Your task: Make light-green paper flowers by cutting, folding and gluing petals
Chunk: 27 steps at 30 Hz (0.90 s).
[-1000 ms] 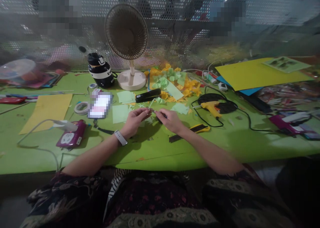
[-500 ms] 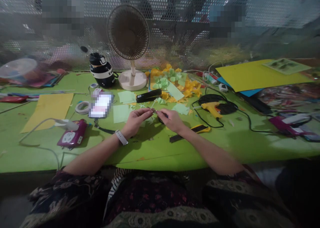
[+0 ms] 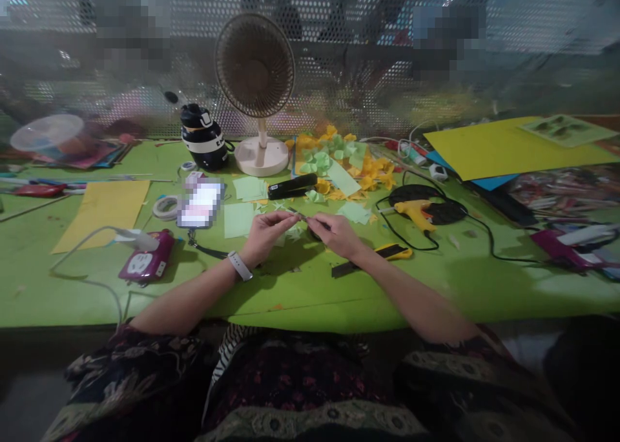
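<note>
My left hand [image 3: 266, 234], with a white watch on its wrist, pinches a small pale green paper piece [image 3: 293, 217] over the green table [image 3: 300, 287]. Facing it, my right hand [image 3: 336, 233] is closed on a thin dark tool whose tip meets that paper; I cannot make out what the tool is. Both hands hover just above the tabletop near its middle. Light green paper squares [image 3: 238, 220] and small green scraps lie around them.
A desk fan [image 3: 256, 93] and black bottle [image 3: 202, 144] stand behind. A black stapler [image 3: 292, 186], yellow and green paper flowers [image 3: 339, 163], yellow glue gun [image 3: 417, 210], yellow cutter [image 3: 393, 252], tape roll [image 3: 166, 206], phone [image 3: 199, 203], magenta power strip [image 3: 146, 263] and yellow sheets [image 3: 504, 146] lie about.
The view has shifted slightly, so everything sits a little further right. Both hands stay together at the same spot, with only small finger movements on the paper.
</note>
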Tool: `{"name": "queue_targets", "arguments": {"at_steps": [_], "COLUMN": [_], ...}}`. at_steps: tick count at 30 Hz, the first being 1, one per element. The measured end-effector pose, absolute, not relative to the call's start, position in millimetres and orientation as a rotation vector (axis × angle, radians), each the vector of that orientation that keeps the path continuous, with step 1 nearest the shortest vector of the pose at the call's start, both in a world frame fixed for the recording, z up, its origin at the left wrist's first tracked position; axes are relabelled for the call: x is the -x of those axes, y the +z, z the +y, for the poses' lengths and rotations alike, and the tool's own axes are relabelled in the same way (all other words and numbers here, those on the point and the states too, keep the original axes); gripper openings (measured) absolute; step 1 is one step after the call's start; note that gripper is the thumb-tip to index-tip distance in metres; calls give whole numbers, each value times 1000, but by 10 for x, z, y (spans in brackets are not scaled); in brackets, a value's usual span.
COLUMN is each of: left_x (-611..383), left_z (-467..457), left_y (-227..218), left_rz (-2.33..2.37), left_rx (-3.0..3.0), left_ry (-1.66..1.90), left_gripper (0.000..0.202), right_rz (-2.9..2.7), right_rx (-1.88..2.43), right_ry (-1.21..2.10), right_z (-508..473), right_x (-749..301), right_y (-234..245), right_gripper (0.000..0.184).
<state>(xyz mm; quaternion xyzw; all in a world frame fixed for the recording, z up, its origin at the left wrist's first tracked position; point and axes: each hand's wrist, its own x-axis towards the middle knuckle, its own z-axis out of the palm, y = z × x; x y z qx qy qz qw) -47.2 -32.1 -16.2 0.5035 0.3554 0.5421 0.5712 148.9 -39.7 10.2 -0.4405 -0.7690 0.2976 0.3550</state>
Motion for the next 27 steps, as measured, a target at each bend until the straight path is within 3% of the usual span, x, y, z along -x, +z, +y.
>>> {"name": "queue_targets", "arguments": {"at_steps": [24,27], "left_x": [437,435], "left_z": [-352,-349], "left_y": [-164,-162], "left_rz": [761,770], "left_rx": [-1058,-1039], "left_ry": [1218,1259], "left_gripper": [23,21], "right_rz": [-2054,-2053], "right_rx": [1110,1082], "right_ry": [867,758], "right_z": [-374,-392], "right_x": [-1518,-1489], "right_y": [57,70], "right_gripper": [44,34]}}
